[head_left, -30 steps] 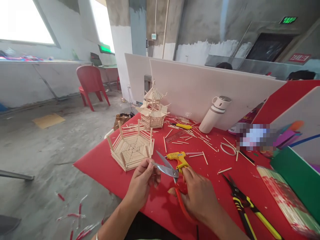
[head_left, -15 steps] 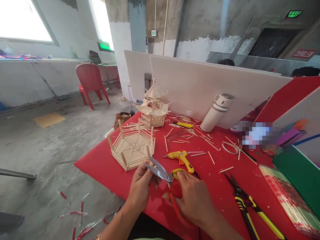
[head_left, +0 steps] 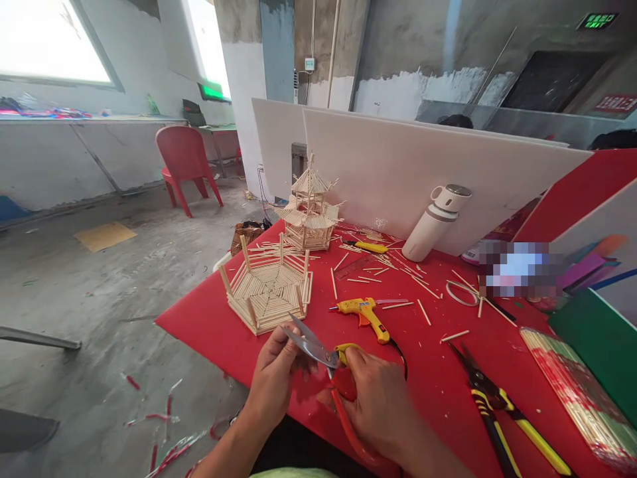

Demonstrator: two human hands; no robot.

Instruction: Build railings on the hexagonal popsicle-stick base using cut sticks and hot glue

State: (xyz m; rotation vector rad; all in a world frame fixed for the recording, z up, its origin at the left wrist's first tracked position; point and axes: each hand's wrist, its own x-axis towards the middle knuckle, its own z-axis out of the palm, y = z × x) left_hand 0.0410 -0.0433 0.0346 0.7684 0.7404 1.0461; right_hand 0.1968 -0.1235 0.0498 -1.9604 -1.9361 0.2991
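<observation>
My right hand (head_left: 375,392) grips a pair of scissors (head_left: 316,348) by its red and yellow handles, with the blades parted and pointing up to the left. Close by the blades, my left hand (head_left: 279,365) is closed in a pinch; whatever lies between its fingertips is too hidden to name. Just beyond the blade tips sits a six-sided stick platform (head_left: 271,289) with upright posts at its corners. Behind it stands a tiered stick pagoda model (head_left: 309,212). A yellow glue gun (head_left: 365,315) lies on the table past my right hand.
The red table (head_left: 199,325) carries scattered sticks, a yellow utility knife (head_left: 371,247) and a clear ruler (head_left: 354,267). A white thermos (head_left: 432,226) leans at the back. Black-and-yellow shears (head_left: 492,398) and a packet of sticks (head_left: 572,392) lie on the right.
Both hands and the scissors have shifted slightly left, relative to the table. The view has turned a little left. The objects on the table stay where they were.
</observation>
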